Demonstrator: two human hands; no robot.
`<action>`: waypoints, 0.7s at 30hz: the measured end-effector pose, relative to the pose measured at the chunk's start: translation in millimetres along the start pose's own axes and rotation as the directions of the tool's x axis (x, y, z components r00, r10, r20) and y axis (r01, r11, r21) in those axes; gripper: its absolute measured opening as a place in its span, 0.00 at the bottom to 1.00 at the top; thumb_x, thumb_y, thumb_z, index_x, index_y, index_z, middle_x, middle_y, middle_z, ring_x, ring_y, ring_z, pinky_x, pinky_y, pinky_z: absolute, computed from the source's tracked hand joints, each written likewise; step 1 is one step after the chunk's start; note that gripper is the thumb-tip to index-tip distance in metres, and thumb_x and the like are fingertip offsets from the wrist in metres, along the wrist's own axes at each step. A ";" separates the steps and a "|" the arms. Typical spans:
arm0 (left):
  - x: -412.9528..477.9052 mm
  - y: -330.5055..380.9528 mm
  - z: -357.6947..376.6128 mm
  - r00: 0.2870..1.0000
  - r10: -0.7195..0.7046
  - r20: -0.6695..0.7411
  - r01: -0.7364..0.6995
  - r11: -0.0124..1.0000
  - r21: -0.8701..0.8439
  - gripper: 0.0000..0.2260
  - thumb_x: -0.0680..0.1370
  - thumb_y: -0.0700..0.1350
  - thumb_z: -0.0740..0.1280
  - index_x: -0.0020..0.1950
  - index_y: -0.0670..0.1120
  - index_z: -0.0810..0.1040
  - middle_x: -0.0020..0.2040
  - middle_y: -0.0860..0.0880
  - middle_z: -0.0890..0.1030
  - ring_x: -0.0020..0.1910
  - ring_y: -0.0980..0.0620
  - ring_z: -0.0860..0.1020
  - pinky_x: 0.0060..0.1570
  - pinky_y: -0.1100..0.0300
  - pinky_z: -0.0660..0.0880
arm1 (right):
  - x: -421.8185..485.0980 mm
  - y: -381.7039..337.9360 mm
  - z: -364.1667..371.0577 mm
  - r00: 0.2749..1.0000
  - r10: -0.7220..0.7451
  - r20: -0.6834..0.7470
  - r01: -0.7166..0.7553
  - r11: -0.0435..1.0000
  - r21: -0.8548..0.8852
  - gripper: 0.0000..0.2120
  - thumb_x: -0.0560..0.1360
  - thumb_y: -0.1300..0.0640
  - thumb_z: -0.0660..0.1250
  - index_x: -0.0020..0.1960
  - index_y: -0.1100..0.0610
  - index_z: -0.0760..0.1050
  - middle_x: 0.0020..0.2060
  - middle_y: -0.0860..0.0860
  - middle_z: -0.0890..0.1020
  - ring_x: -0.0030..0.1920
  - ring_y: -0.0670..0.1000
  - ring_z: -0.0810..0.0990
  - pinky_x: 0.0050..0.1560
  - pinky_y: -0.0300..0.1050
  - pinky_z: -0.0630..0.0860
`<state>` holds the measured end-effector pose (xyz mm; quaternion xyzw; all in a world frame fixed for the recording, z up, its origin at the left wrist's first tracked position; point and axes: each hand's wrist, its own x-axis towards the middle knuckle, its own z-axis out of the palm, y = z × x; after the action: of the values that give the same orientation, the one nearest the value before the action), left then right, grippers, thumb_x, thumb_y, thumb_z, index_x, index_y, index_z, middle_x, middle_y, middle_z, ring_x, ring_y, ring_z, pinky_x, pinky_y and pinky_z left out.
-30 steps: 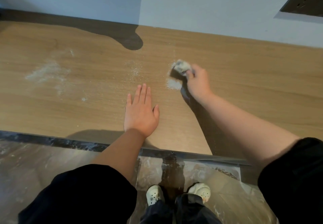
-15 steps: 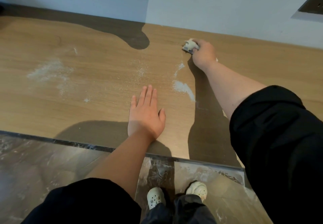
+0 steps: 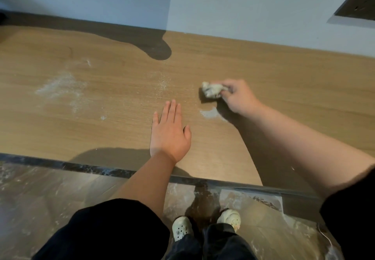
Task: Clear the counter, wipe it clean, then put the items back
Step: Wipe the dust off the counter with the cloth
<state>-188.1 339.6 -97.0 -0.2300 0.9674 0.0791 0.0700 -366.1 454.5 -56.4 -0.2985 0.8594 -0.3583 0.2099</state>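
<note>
down on the floor (image 3: 50,194), pale shoes (image 3: 182,227) planted close to the front edge of the surface (image 3: 101,138). just past that edge, left hand (image 3: 170,132) flat on the wood exactly as half a second ago, fingers straight and together, holding nothing, seemingly bracing. a little further in and to the right, a small heap of white powder (image 3: 210,114), still not cleared. just beyond that heap, right hand (image 3: 239,97), fingers curled round a crumpled pale wad (image 3: 212,92) pressed to the wood. drawn back toward the middle from the spot close to the wall (image 3: 243,6) reached half a second ago. reads as the return half of a wiping stroke, dragging residue toward the near side. off to the left, a faint sprinkle (image 3: 162,85) and a broader dusty smear (image 3: 60,87), both untouched. clearing apparently done, wiping well short of finished, nothing to put back in view yet.
</note>
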 end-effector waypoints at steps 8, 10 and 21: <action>0.4 -0.3 1.2 1.000 -0.005 -0.012 0.005 1.000 0.006 0.29 0.82 0.52 0.45 0.80 0.43 0.42 0.80 0.46 0.42 0.79 0.49 0.40 0.76 0.48 0.42 | 26.5 8.0 20.9 1.000 0.029 0.001 -0.029 1.000 0.002 0.20 0.77 0.71 0.60 0.65 0.57 0.76 0.69 0.53 0.73 0.72 0.51 0.66 0.69 0.36 0.55; 0.2 -0.6 1.2 1.000 -0.002 -0.014 0.002 1.000 -0.001 0.29 0.82 0.52 0.45 0.80 0.43 0.42 0.80 0.46 0.42 0.79 0.49 0.41 0.77 0.48 0.42 | 8.7 8.7 26.9 0.999 -0.016 0.034 0.016 1.000 0.004 0.20 0.76 0.71 0.61 0.64 0.57 0.77 0.68 0.53 0.73 0.72 0.49 0.65 0.72 0.38 0.54; -2.6 -0.3 0.6 0.999 -0.002 -0.040 0.000 0.999 -0.038 0.28 0.82 0.50 0.47 0.80 0.43 0.45 0.80 0.46 0.44 0.79 0.50 0.42 0.77 0.48 0.43 | -66.0 5.5 -1.6 0.991 0.025 0.130 -0.031 0.998 0.047 0.15 0.79 0.66 0.61 0.62 0.57 0.78 0.59 0.50 0.79 0.53 0.45 0.78 0.47 0.25 0.71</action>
<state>-185.6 340.6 -97.2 -0.2333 0.9668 0.0930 0.0464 -320.6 502.2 -49.8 -0.3036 0.8390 -0.3564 0.2773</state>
